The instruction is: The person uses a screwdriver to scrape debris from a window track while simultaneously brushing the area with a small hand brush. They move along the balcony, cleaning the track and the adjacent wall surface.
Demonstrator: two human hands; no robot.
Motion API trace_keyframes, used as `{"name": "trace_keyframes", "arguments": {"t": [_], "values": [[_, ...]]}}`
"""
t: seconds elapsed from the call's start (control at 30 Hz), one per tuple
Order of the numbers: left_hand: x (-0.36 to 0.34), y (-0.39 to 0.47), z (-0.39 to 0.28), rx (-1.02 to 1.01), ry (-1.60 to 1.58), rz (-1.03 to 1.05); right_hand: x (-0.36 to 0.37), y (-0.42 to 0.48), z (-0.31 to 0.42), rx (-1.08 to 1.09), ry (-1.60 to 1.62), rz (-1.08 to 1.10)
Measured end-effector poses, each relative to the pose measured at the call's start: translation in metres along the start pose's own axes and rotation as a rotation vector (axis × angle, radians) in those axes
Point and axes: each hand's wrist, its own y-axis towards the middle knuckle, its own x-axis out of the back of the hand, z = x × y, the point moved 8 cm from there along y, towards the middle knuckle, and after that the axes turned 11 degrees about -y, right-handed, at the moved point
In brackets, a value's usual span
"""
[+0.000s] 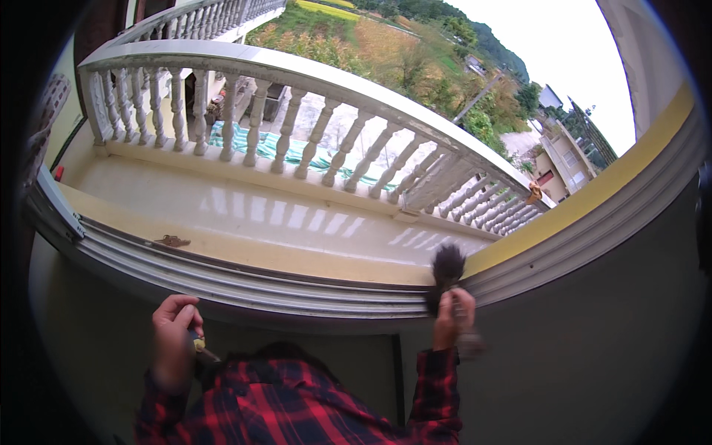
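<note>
My right hand [454,318] grips a brush with dark bristles [448,262] at the right corner of a sliding-window track [267,293]. The bristles point up and away from me, over the corner where the sill meets the side frame. Blur softens the brush and the hand. On the near side of the track, to the left, my left hand [176,334] is closed around a small tool with a yellow and dark handle [198,344]. Its metal end points down towards my body; the exact kind of tool is unclear. The track has several parallel metal grooves.
A small brown object [172,241] lies on the tan outer sill [245,251]. The sliding window sash [58,194] stands at the left end. Beyond lies a balcony floor [267,214] with a stone balustrade [311,133]. The grooved side frame [584,250] rises on the right.
</note>
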Motion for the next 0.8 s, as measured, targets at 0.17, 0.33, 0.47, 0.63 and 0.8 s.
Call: {"name": "trace_keyframes", "arguments": {"t": [0.17, 0.33, 0.47, 0.63, 0.8], "values": [[0.019, 0.006, -0.003, -0.032, -0.016, -0.047, 0.024, 0.016, 0.012, -0.225, 0.192, -0.137], [0.019, 0.006, 0.015, -0.013, -0.065, 0.041, -0.023, -0.018, 0.039, 0.086, -0.059, 0.155], [0.017, 0.008, 0.016, -0.053, -0.031, 0.036, 0.017, 0.017, 0.004, -0.326, 0.313, -0.149], [-0.074, 0.027, -0.006, -0.138, 0.275, 0.342, 0.120, 0.006, 0.013, -0.114, 0.220, -0.284], [-0.297, -0.006, 0.027, -0.693, 0.748, 1.280, 0.150, -0.054, 0.010, -0.183, 0.139, -0.392]]}}
